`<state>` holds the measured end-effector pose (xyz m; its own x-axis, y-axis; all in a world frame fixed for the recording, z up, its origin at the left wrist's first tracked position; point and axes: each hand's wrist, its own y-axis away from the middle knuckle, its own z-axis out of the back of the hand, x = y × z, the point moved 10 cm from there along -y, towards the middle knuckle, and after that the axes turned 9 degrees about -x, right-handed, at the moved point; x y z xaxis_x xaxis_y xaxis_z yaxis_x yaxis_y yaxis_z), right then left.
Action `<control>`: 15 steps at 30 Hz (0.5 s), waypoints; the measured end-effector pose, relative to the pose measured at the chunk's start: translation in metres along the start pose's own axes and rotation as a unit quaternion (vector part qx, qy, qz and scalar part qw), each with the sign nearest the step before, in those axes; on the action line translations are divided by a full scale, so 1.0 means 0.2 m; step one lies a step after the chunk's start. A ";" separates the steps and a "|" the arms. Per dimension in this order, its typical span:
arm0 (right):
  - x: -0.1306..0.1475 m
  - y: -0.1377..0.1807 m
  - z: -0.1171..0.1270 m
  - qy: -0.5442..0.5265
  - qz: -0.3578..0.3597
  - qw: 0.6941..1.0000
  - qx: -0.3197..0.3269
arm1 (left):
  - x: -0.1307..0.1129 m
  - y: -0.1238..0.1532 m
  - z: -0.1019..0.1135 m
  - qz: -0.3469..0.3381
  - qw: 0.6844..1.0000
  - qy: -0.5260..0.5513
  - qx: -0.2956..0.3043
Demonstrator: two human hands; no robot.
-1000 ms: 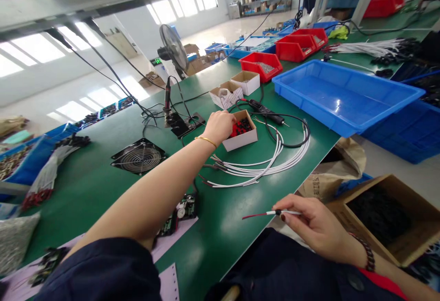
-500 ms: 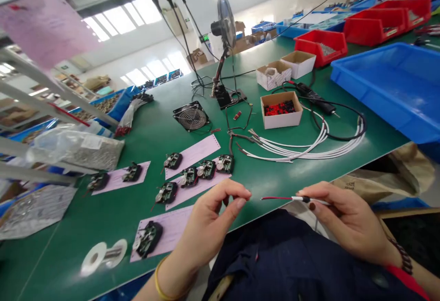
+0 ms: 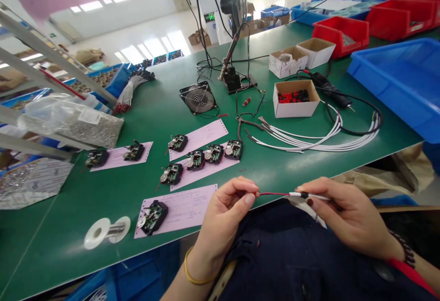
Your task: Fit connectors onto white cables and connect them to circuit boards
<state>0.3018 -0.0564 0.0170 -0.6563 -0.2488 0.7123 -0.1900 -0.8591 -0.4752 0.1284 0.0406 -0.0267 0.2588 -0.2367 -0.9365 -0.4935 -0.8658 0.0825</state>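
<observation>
My right hand (image 3: 343, 218) pinches a white cable (image 3: 318, 196) near its black collar, and thin red wire (image 3: 273, 194) sticks out leftward from it. My left hand (image 3: 227, 216) is closed in a pinch at the tip of that red wire, over the table's front edge; whether a small part sits between the fingertips is hidden. Farther back stands an open cardboard box of red and black pieces (image 3: 295, 98). A bundle of white cables (image 3: 309, 138) curves in front of it.
Several small circuit boards (image 3: 202, 158) lie on pink paper slips on the green table (image 3: 110, 191). A solder spool (image 3: 106, 232), a fan grille (image 3: 198, 98), a soldering iron stand (image 3: 233, 79), a blue tray (image 3: 402, 81), red bins (image 3: 340, 35) and a plastic bag (image 3: 72, 124) surround them.
My left hand came back from the cardboard box to the red wire tip and closed on it. The view swung left and down, bringing the circuit boards into sight.
</observation>
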 end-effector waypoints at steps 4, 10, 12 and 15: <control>0.01 -0.01 -0.01 -0.002 0.003 1.000 0.002 | 0.02 0.00 0.01 0.013 1.000 -0.001 0.004; 0.01 -0.02 -0.06 -0.022 -0.002 0.999 0.030 | -0.02 0.00 0.02 -0.029 0.996 -0.085 0.002; 0.00 -0.02 -0.09 -0.026 -0.013 0.998 0.053 | -0.06 0.01 -0.02 -0.073 0.978 -0.192 0.022; -0.04 0.00 -0.16 -0.026 -0.049 0.994 0.098 | -0.08 0.02 -0.10 -0.129 0.935 -0.322 0.068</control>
<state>0.2834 -0.0401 -0.0055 -0.6020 -0.1775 0.7785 -0.1017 -0.9500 -0.2953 0.1393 0.0320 -0.0039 -0.1485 0.3265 -0.9335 -0.5968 -0.7822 -0.1787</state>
